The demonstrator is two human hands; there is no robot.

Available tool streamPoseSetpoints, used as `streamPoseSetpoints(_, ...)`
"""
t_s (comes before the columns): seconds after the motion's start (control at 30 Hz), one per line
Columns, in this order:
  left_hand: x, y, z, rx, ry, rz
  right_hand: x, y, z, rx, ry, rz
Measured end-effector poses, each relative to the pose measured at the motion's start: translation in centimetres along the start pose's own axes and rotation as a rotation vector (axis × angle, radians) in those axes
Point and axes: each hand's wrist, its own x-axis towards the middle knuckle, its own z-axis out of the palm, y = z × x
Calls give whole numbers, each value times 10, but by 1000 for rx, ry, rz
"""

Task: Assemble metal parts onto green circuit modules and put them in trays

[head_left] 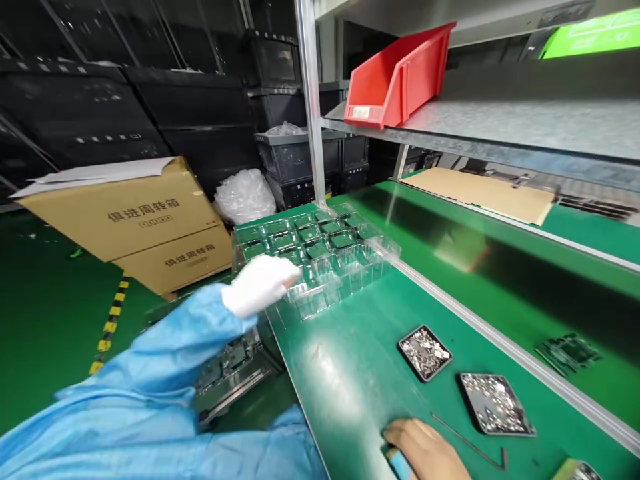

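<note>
Head view: clear, glossy tray (340,288), square-pocketed.

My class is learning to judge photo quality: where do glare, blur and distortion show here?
Head view: a pale glare patch on the green table, and bright glints on the metal bits; head view: the white-gloved left hand looks smeared and overexposed, most finger detail lost; head view: the cardboard box looks slanted and stretched toward the left, probably wide-lens distortion.

A tray (345,288) lies on the tabletop (345,373) mid-frame, two dishes (411,367) at lower right, a bin (417,87) on the shelf (525,127) at upper right.
</note>
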Motion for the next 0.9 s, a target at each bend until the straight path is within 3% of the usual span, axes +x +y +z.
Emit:
streamPoseSetpoints(0.03, 3, -25, -2, 123, -170, -165, 0, 1, -3, -11, 1, 9)
streamPoseSetpoints(0.1, 5, -64, 1, 176, -294, -289, 0, 1, -11, -38, 16, 31)
streamPoseSetpoints(0.17, 5, -88, 10, 164, -388, -341, 0, -2, -16, -60, 21, 54)
streamPoseSetpoints(0.27, 9, -106, 24, 92, -458, -337, 1, -8, -17, -79, 7, 83)
streamPoseSetpoints(0.57, 34, -142, 46, -139, -483, -267, 2, -17, -11, -90, 7, 130)
streamPoseSetpoints(0.8, 36, -157, 44, -200, -329, -342, 1, -19, -12, -44, 24, 207)
streamPoseSetpoints(0.9, 31, -156, 42, -204, -316, -332, 1, -19, -12, -16, 9, 243)
